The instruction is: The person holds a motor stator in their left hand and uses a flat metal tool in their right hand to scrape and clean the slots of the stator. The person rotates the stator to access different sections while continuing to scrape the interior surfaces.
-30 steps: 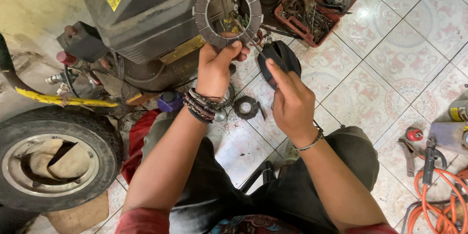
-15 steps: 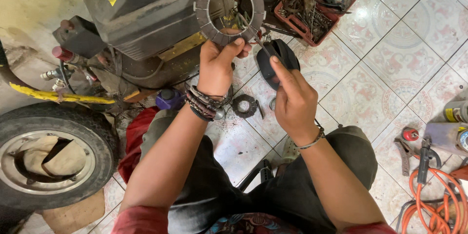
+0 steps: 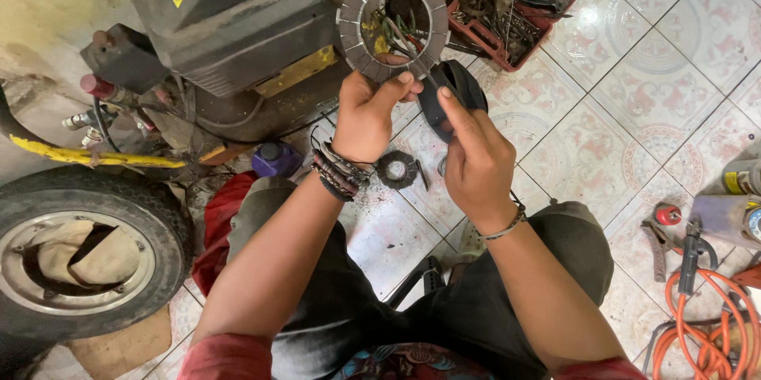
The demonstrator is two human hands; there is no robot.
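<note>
A grey friction ring (image 3: 394, 20) with segmented pads is pinched at its lower edge by the thumb and fingers of the left hand (image 3: 366, 114), and it is held upright in front of the person, above the tiled floor (image 3: 634, 103). The thumb is pressed on the near face of the ring, while the other fingers are curled behind it. A dark rounded part (image 3: 450, 95) is gripped by the right hand (image 3: 474, 160); the fingers are closed around its lower side, and the index finger is stretched up along it. The two hands are kept just beside each other, almost touching. Several dark bracelets (image 3: 339, 172) are worn on the left wrist, and a thin metal bracelet is seen on the right wrist.

Below the hands, a small black toothed gear (image 3: 397, 169) is laid on the floor. Behind the ring, a black engine block (image 3: 230, 23) is placed, and a red tray (image 3: 515, 7) filled with tools is seen to its right. A tyre (image 3: 75, 257) lies at the left side, and an orange cable (image 3: 697, 316) is coiled at the right edge.
</note>
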